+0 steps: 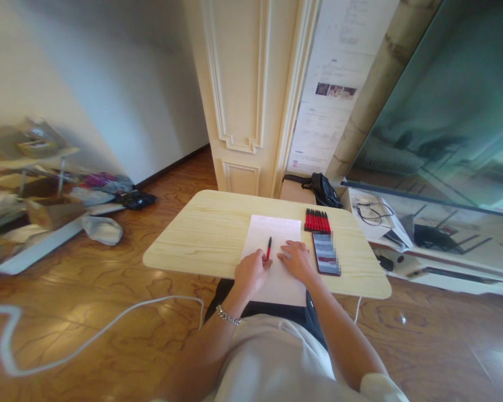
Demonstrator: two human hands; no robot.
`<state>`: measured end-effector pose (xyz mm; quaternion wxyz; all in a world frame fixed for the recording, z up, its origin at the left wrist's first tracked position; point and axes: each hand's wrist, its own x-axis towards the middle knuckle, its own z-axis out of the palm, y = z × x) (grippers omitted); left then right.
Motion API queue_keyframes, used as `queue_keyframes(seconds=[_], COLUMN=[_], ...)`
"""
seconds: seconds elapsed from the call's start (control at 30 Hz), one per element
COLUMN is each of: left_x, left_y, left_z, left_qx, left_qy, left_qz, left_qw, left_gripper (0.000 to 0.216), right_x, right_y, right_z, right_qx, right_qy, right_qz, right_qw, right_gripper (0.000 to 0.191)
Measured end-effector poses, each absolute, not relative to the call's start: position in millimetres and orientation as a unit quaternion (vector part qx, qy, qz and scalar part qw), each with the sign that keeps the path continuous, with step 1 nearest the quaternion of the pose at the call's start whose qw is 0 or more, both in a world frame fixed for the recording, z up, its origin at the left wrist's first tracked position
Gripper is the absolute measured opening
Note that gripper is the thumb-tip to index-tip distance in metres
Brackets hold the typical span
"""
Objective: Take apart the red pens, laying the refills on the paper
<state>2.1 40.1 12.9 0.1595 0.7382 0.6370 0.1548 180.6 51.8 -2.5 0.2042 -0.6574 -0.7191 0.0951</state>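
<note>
A sheet of white paper (279, 287) lies on the small light-wood table. Over its left part, my left hand (251, 272) pinches a red pen (269, 251) whose black end points up and away from me. My right hand (295, 259) rests on the paper's right side, fingers stretched out and apart, holding nothing. Beyond it, a row of several red pens with black ends (317, 221) lies side by side at the table's far right. A phone (324, 254) with its screen lit lies right of my right hand, just below the row of pens.
The table (193, 234) has rounded corners and stands over my lap. A white cable (109, 324) crosses the wooden floor at left. Bags and boxes (54, 212) crowd the far left. At right are a low white cabinet (436, 265) and a large dark screen (444, 123).
</note>
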Motion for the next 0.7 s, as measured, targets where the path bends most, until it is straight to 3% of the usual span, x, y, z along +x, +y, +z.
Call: queue_keyframes(seconds=[0.23,0.53,0.7], left_x=[-21,-33,-30], left_y=[34,27,27], left_z=[17,12,11], left_qx=[0.739,0.729,0.724], left_qy=[0.598,0.587,0.592], left_qz=[0.246,0.280,0.282], left_qw=[0.188,0.211,0.214], left_gripper=[0.025,0.024,0.022], right_x=[178,152,138], right_y=[52,76,95], right_z=[15,28,33], right_qx=[-0.662,-0.698,-0.730], right_qy=[-0.703,-0.686,-0.663], right_qz=[0.077,0.144,0.146], right_qw=[0.248,0.151,0.083], right_gripper=[0.030,0.032,0.044])
